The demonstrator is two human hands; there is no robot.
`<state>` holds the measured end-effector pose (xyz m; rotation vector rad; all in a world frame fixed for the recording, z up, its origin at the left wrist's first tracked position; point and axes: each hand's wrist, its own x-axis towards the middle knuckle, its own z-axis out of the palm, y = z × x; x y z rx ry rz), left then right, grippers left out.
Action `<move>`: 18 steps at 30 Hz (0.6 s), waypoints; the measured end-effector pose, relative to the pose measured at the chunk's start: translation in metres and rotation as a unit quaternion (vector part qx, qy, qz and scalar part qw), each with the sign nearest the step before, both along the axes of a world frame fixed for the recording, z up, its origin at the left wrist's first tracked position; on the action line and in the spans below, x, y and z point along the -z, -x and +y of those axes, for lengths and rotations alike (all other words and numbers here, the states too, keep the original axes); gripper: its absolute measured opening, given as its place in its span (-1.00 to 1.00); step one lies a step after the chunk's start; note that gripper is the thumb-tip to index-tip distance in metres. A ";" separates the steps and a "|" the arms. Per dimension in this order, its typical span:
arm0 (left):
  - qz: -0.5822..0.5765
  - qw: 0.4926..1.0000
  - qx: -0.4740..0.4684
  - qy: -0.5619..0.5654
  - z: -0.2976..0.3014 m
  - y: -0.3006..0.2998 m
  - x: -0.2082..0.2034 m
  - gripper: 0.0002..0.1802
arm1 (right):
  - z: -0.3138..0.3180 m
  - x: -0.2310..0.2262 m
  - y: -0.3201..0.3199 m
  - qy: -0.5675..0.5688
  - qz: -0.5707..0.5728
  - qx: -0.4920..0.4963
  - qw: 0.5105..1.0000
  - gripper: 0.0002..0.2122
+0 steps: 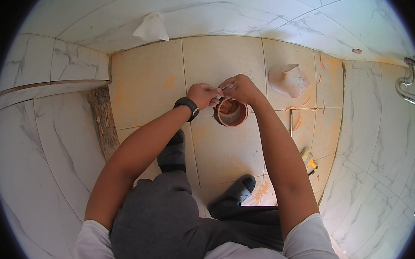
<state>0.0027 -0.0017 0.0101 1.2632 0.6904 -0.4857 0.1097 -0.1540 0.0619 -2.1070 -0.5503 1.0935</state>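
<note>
"What's the biggest thing there?"

"The tile floor, with orange smudges on it."

"And next?"

"A pale bag, standing on the floor to the right of the hands."

"Is there a pot?"

"Yes, a round red-brown pot with reddish stuff inside. It's on the floor, just under the hands and a bit closer to the person's feet."

"What are the hands doing?"

"The right hand is above the pot's far edge, and its fingers are pinching. The left hand is by the pot's left side, pinching too. Their fingertips meet."

"Anything smaller?"

"A brush with some yellow on it, off to the right. Littlest is the small pale thing both hands pinch. I can't tell what it is."
</note>
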 end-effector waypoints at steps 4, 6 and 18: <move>-0.044 0.997 0.041 -0.052 -0.003 0.006 0.008 -0.77 | 0.001 0.006 0.008 0.075 -0.056 -0.010 0.996 -0.82; -0.049 0.989 0.076 -0.120 -0.002 0.010 0.011 -0.79 | 0.003 0.009 0.015 0.100 -0.091 -0.009 0.991 -0.85; -0.248 0.872 0.177 -0.383 -0.007 0.032 0.005 -0.69 | 0.025 0.009 0.040 0.254 -0.198 -0.027 0.946 -0.85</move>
